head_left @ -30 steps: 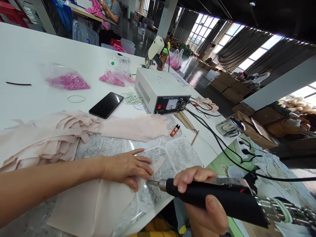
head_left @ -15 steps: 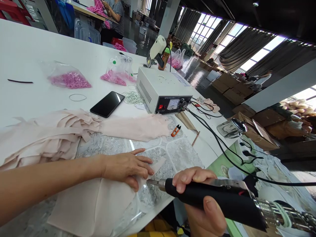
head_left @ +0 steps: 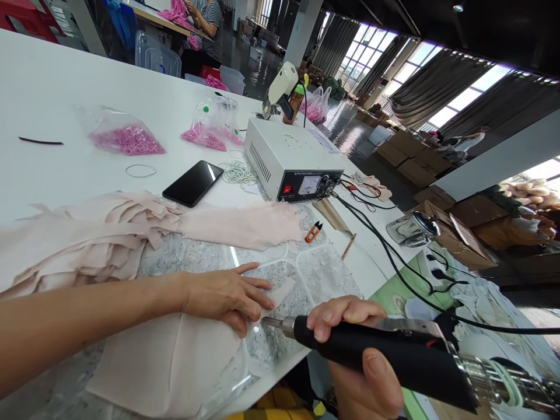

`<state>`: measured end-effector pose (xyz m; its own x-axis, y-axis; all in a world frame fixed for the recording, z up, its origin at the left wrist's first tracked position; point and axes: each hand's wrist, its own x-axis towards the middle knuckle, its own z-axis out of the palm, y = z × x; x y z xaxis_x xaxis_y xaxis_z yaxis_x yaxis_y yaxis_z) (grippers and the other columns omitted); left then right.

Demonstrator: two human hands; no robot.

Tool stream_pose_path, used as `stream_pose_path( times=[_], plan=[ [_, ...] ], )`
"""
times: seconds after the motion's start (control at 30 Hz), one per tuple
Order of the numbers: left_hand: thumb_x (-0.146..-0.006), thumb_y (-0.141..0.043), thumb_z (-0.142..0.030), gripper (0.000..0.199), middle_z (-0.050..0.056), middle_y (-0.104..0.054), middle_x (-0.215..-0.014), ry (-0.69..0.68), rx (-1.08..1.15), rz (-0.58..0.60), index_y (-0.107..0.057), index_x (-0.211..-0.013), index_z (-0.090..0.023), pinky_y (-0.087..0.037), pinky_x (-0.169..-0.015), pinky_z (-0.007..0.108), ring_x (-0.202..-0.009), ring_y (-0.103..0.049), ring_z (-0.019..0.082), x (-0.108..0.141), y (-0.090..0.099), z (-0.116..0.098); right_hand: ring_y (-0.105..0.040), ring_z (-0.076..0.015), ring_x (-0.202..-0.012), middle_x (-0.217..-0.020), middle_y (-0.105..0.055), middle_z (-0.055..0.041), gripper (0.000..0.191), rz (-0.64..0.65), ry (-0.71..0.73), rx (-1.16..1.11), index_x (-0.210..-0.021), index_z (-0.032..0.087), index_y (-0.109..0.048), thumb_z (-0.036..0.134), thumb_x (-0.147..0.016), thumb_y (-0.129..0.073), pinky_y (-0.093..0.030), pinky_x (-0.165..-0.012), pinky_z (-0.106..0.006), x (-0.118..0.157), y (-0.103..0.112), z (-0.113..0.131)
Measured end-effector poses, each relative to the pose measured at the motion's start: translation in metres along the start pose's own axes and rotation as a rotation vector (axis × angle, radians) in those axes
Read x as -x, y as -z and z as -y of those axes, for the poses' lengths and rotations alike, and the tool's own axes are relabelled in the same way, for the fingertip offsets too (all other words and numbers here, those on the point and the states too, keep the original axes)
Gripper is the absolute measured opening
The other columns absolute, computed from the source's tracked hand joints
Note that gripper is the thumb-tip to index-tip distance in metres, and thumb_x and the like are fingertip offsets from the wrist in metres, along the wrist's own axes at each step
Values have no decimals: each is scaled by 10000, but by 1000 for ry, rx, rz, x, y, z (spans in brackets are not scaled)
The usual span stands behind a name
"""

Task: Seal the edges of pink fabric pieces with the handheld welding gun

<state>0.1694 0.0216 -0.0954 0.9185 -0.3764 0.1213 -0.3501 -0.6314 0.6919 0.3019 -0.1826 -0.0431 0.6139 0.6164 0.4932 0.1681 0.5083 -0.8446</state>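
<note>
My left hand (head_left: pixel 230 296) lies spread over a pale pink fabric piece (head_left: pixel 161 361), its fingers pressing the cloth onto a grey marbled mat (head_left: pixel 324 274). A narrow tip of the cloth shows beyond the fingertips. In my right hand (head_left: pixel 359 356) is a black handheld ultrasonic welding tool (head_left: pixel 371 350), my fingers wrapped round its body. Its metal tip meets the cloth's edge beside my left fingers; whether it presses down is hard to tell. More pale pink fabric pieces lie in a layered pile (head_left: pixel 105 233) and a flat strip (head_left: pixel 245 224) behind my hand.
A white control box (head_left: pixel 293 157) stands behind the mat, its black cable (head_left: pixel 385 251) running to the right. Orange thread snips (head_left: pixel 314 232), a phone (head_left: pixel 193 183), bags of pink rings (head_left: pixel 126 139) and a glass jar (head_left: pixel 411 228) rest on the table. A person (head_left: pixel 207 32) sits farther back.
The whole view has shifted slightly. Both hands, the tool and the cloth keep nearly the same positions relative to each other.
</note>
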Motion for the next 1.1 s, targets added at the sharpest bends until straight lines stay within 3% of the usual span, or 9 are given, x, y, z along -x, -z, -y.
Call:
stream_pose_path(
  times=[0.27,0.63,0.9,1.0,1.1],
  plan=[
    [-882,-838,-201,141,-17,-640,-1455,12,16,-10,-718,-827,-250,-14,-1296,422,-1495,-427,243,0,1,-1,-599,-159,-520,-754,-672,2,202,24,-55,-48,-931,268,-701,443,-831,-695,-580,-554,-350,3,2,0],
    [-896,-818,-187,163,-7,-648,-1450,15,16,-21,-687,-816,-241,19,-1295,460,-1505,-408,248,1,-4,1,-611,-149,-557,-765,-654,5,190,98,-46,-46,-932,239,-649,423,-891,-671,-568,-597,-340,3,3,-1],
    [-879,-832,-179,171,-5,-653,-1442,10,13,-30,-688,-814,-243,-5,-1294,473,-1503,-412,242,2,-5,1,-601,-142,-529,-765,-650,11,197,63,-53,-57,-942,260,-661,438,-860,-647,-571,-564,-331,-1,-4,-2],
    [-883,-829,-173,166,5,-652,-1444,11,18,-27,-691,-817,-236,8,-1290,471,-1506,-405,247,1,-5,1,-559,-163,-514,-765,-623,6,233,83,-70,4,-948,275,-632,484,-845,-636,-557,-560,-375,7,8,-6],
    [-876,-837,-174,151,-9,-654,-1441,13,27,-29,-716,-835,-253,3,-1290,466,-1501,-416,248,1,-4,2,-605,-231,-604,-850,-651,-17,294,138,-161,100,-1033,326,-586,565,-862,-592,-591,-643,-464,45,37,10]
  ],
)
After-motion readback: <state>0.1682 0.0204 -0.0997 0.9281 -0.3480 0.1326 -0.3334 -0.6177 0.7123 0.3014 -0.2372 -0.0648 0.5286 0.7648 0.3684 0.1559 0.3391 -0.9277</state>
